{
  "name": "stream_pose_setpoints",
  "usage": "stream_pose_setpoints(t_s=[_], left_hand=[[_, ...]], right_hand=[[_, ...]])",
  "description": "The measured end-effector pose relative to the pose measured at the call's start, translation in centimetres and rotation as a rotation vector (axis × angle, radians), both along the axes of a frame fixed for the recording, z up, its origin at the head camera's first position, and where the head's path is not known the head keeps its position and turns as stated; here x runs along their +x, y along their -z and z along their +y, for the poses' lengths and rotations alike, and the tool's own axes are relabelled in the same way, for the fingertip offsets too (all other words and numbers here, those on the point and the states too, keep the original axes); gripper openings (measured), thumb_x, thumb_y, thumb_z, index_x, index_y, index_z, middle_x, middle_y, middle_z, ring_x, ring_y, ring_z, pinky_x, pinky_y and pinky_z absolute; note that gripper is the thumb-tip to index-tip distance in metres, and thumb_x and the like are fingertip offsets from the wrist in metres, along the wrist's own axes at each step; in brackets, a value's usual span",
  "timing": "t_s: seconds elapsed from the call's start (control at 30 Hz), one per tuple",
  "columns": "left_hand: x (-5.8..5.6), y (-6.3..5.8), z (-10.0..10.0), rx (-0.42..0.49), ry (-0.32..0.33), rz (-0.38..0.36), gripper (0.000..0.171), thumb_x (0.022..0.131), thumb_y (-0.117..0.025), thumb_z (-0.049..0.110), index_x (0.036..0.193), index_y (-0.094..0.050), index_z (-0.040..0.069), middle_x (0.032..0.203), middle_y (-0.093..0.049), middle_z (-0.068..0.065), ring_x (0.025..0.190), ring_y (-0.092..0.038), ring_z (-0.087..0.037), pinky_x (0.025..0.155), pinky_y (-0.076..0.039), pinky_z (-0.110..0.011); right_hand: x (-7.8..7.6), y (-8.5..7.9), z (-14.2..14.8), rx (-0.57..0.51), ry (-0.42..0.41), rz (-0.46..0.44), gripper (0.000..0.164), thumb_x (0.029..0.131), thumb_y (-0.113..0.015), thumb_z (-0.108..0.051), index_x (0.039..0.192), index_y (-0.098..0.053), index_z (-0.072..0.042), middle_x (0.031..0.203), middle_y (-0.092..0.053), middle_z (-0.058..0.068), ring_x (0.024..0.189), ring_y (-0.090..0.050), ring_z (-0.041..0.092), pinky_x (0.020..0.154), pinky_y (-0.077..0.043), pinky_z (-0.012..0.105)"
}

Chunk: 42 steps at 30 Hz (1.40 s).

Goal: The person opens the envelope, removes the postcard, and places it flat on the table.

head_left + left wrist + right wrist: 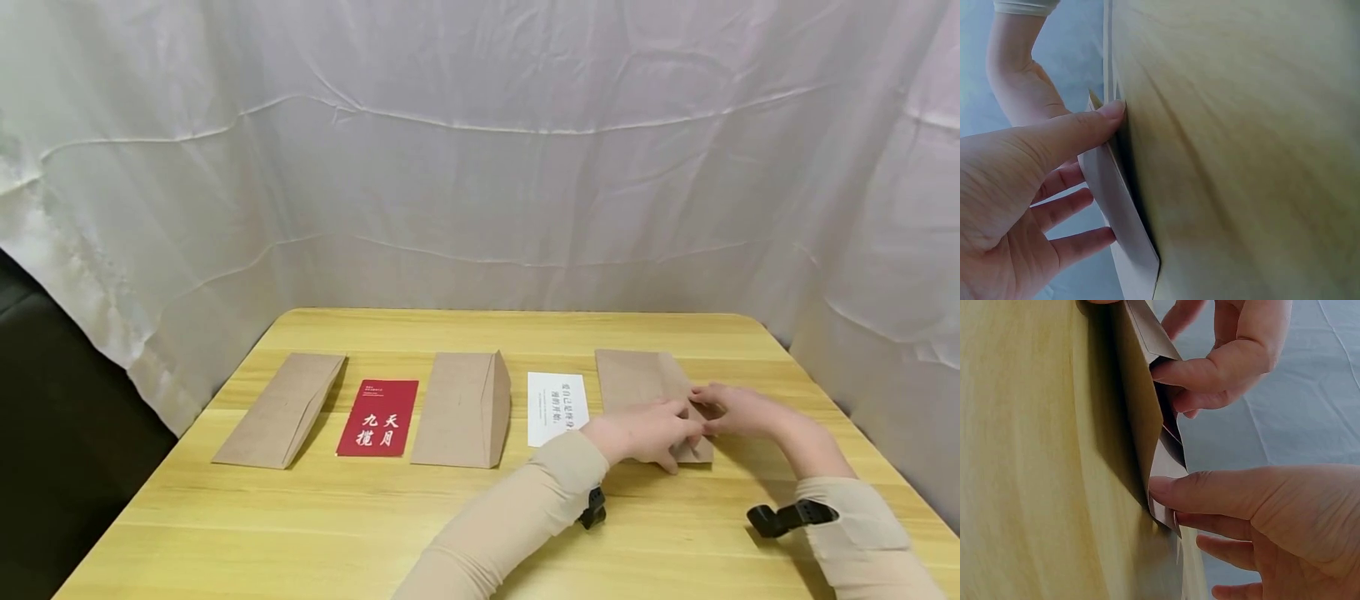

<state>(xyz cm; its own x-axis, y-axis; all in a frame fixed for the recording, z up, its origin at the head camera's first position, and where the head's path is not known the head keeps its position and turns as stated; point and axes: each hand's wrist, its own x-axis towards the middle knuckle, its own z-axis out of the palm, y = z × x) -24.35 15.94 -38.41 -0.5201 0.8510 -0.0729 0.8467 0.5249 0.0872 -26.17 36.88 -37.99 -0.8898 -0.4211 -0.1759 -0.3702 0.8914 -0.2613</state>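
Observation:
Both hands are at the right-hand brown paper envelope (628, 375), tilted up off the table along its open side. My left hand (648, 429) grips it with the thumb (1107, 115) at its lower edge and the other fingers on the upper face. In the right wrist view, left fingertips (1169, 372) reach into the envelope's gaping mouth. My right hand (738, 410) pinches the envelope near a corner between thumb (1175, 487) and index finger. A white card (555, 404) with dark writing lies just left of this envelope, partly hidden by the left hand.
Further left on the wooden table (300, 533) lie a middle brown envelope (453, 408) with its flap raised, a red card (377, 417) with white characters, and another brown envelope (277, 408) at the far left. A pale curtain (480, 183) hangs behind the table.

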Motion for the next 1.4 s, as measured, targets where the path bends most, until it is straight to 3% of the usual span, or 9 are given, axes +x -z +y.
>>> stream_pose_setpoints(t_s=[0.3, 0.53, 1.0, 1.4], left_hand=[[-0.3, 0.1, -0.6, 0.022, -0.001, -0.007, 0.039, 0.081, -0.075, 0.042, 0.114, -0.057, 0.03, 0.12, -0.043, 0.012, 0.105, -0.043, 0.0, 0.086, -0.039, -0.009], [-0.3, 0.2, -0.7, 0.039, 0.012, -0.004, 0.04, 0.08, -0.074, 0.045, 0.114, -0.057, 0.03, 0.123, -0.043, 0.013, 0.107, -0.042, 0.001, 0.087, -0.038, -0.009], [-0.5, 0.6, -0.6, 0.033, 0.039, 0.046, 0.042, 0.082, -0.072, 0.047, 0.116, -0.057, 0.03, 0.117, -0.044, 0.011, 0.106, -0.043, 0.0, 0.091, -0.038, -0.01], [-0.6, 0.4, -0.4, 0.027, 0.039, 0.045, 0.041, 0.082, -0.072, 0.047, 0.116, -0.057, 0.03, 0.118, -0.044, 0.011, 0.105, -0.043, -0.001, 0.093, -0.037, -0.01]], right_hand=[[-0.4, 0.6, -0.2, -0.013, -0.024, 0.026, 0.057, 0.09, -0.067, -0.025, 0.134, -0.053, 0.007, 0.138, -0.048, 0.035, 0.126, -0.039, 0.06, 0.097, -0.038, 0.068], [-0.8, 1.4, 0.1, -0.005, -0.098, 0.078, 0.054, 0.095, -0.062, -0.025, 0.135, -0.051, 0.009, 0.134, -0.051, 0.036, 0.123, -0.048, 0.054, 0.097, -0.042, 0.064], [-0.6, 2.7, 0.4, 0.147, -0.203, 0.239, 0.052, 0.101, -0.049, -0.035, 0.148, -0.042, -0.014, 0.15, -0.044, 0.017, 0.136, -0.043, 0.041, 0.1, -0.035, 0.07], [-0.6, 2.4, 0.5, 0.172, -0.233, 0.29, 0.05, 0.1, -0.051, -0.032, 0.145, -0.046, -0.012, 0.149, -0.046, 0.016, 0.135, -0.045, 0.039, 0.1, -0.037, 0.067]])
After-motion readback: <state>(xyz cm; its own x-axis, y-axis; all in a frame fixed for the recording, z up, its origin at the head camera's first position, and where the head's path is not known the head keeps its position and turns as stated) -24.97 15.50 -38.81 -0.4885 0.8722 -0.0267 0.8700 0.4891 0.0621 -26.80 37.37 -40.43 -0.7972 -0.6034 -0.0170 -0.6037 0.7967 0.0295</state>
